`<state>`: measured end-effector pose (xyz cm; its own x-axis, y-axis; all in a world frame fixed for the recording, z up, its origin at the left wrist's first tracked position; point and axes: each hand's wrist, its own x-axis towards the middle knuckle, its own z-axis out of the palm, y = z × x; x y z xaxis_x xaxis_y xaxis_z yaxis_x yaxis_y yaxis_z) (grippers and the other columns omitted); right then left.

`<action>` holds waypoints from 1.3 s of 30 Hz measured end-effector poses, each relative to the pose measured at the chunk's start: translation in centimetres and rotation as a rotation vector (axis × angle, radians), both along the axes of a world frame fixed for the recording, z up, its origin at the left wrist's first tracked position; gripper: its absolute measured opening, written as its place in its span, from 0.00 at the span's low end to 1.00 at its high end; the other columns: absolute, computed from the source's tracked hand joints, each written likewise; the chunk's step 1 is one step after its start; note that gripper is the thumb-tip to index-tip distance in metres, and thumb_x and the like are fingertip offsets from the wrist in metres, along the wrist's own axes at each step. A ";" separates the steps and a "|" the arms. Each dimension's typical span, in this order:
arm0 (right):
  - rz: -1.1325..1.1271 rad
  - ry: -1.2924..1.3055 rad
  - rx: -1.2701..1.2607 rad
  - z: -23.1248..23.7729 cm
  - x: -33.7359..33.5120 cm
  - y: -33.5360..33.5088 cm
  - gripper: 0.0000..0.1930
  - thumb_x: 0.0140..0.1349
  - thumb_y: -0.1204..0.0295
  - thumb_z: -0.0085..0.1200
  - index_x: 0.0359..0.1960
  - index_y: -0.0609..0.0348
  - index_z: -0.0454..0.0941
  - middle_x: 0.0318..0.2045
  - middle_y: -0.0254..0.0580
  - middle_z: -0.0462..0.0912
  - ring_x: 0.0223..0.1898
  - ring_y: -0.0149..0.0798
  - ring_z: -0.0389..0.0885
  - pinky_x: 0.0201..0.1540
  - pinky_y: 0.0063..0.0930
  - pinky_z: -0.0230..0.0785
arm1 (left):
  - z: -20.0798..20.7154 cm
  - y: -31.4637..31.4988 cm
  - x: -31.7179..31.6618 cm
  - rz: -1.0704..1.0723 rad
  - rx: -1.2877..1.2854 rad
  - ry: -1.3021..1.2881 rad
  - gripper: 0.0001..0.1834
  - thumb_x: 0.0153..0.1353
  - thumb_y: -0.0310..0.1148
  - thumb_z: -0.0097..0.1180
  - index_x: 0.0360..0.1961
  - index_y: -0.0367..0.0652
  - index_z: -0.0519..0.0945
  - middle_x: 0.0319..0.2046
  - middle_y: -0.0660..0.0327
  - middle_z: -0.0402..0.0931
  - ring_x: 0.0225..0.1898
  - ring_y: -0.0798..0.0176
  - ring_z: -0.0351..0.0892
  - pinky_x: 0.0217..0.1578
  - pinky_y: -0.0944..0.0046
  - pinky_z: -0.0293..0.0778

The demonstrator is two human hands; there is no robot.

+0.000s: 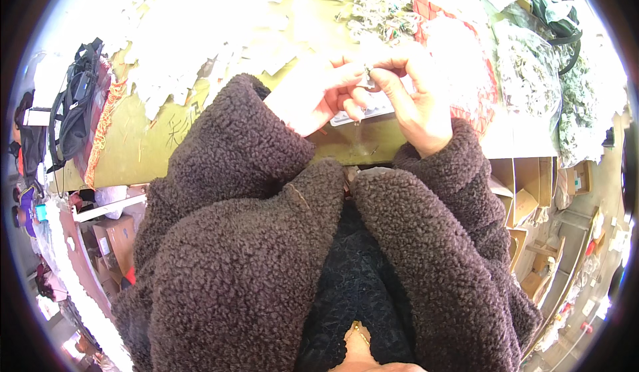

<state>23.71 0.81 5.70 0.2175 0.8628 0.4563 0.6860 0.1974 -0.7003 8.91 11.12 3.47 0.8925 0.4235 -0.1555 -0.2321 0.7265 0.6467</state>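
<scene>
My left hand (318, 95) and my right hand (418, 102) meet over the near edge of the table. Fingertips of both pinch one small greyish piece (368, 77), mostly hidden by the fingers and too small to name. The other fingers of my left hand are curled. Just beneath the hands lies a white tray-like thing (381, 107) with small marks or pits, partly covered by them. Beyond the hands a heap of small tangled white-and-green pieces (381, 11) is spread on the yellowish-green table (353, 142).
Pale scraps (173, 59) lie across the table's left and middle, washed out by glare. A red mesh bag (489, 72) and clear plastic bags of pale green pieces (529, 72) stand at right. A black bag (76, 99) is at far left. Cardboard boxes (526, 185) sit below the table.
</scene>
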 end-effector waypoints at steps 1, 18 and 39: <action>0.028 0.052 -0.040 0.2 0.2 0.0 0.06 0.57 0.75 0.55 0.36 0.60 0.80 0.29 0.42 0.79 0.32 0.38 0.77 0.36 0.28 0.69 | -0.1 0.0 0.0 -0.015 0.002 -0.022 0.11 0.63 0.28 0.51 0.44 0.31 0.72 0.29 0.58 0.75 0.26 0.67 0.78 0.24 0.70 0.78; 0.063 0.080 -0.011 1.2 1.2 -0.3 0.15 0.62 0.73 0.52 0.51 0.59 0.75 0.38 0.40 0.78 0.39 0.30 0.73 0.42 0.25 0.67 | 0.2 0.0 0.2 -0.007 0.092 0.047 0.10 0.63 0.29 0.52 0.42 0.35 0.74 0.30 0.59 0.77 0.21 0.70 0.75 0.21 0.74 0.74; 0.149 -0.415 0.481 -0.2 -0.6 0.3 0.12 0.53 0.80 0.56 0.40 0.69 0.76 0.35 0.51 0.80 0.34 0.48 0.79 0.34 0.33 0.74 | -0.4 -0.3 0.5 0.100 0.078 0.042 0.11 0.61 0.31 0.55 0.41 0.33 0.76 0.22 0.62 0.75 0.18 0.71 0.73 0.16 0.72 0.70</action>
